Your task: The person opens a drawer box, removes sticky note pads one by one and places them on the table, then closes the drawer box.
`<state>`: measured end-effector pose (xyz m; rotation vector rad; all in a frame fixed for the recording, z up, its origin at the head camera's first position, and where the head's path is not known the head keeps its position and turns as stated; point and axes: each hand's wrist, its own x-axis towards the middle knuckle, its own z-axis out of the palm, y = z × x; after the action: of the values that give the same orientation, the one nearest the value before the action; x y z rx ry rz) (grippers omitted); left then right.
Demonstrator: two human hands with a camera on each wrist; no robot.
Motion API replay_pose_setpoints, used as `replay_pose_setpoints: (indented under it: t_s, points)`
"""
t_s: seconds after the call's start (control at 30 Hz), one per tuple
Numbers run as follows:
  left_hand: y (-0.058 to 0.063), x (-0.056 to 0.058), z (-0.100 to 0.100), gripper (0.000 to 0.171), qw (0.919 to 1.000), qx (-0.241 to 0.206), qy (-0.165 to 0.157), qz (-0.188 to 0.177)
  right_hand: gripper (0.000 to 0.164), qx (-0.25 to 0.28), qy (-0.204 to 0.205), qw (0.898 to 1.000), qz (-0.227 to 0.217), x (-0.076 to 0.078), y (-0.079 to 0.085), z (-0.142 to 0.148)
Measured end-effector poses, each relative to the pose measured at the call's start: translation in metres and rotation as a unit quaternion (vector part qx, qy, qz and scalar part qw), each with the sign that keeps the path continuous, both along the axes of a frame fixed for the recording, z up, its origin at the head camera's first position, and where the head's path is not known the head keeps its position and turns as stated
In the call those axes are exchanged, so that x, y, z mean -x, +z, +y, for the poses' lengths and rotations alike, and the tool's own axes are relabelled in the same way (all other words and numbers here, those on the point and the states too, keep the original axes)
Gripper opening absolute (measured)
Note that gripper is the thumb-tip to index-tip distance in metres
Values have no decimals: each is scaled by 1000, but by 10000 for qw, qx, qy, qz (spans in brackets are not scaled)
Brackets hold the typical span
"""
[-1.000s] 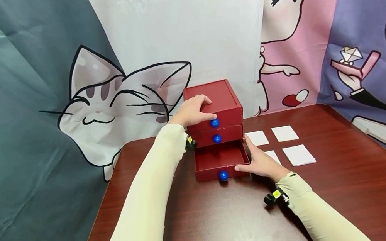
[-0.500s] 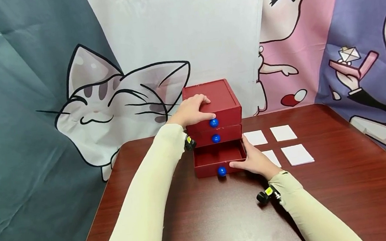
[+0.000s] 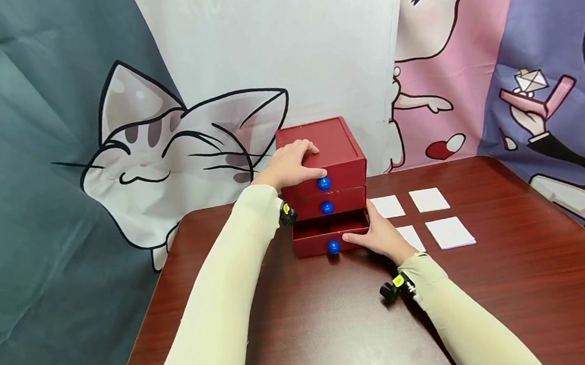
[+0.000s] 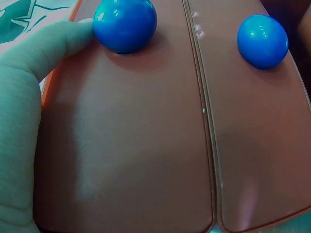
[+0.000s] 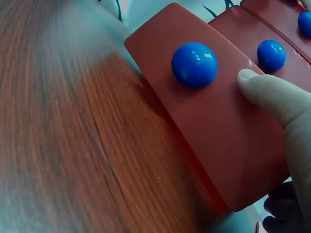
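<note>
A red drawer cabinet with blue round knobs stands at the back of the table. Its bottom drawer sticks partway out, and its visible inside is bare. On the cabinet's top left rests my left hand, the thumb lying along the front by the top knob. At the drawer's right front corner is my right hand. The thumb presses on the drawer front beside the bottom knob; the other fingers lie along the right side, partly hidden.
White square cards lie right of the cabinet on the brown table: two at the back, one partly behind my right hand, and a small stack. Behind the table hangs a cartoon-printed cloth.
The bottom drawer has slid further into the cabinet, with my right hand moving along with it, away from me. My left hand stays at the cabinet's top.
</note>
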<state>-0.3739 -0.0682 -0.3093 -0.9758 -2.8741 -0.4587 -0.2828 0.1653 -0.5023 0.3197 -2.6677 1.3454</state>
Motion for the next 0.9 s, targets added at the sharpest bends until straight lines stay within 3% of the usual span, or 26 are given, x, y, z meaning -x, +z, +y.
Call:
replay_pose_setpoints:
  t_s: [0.47,0.9]
  points:
    - [0,-1,1,58,10000,68,52,-18,106,326,-742,9966,-157,6,0,-14]
    - [3,-4,0,58,10000,75,15,-34,97,500,-1106,9925,142,12,-4,-24]
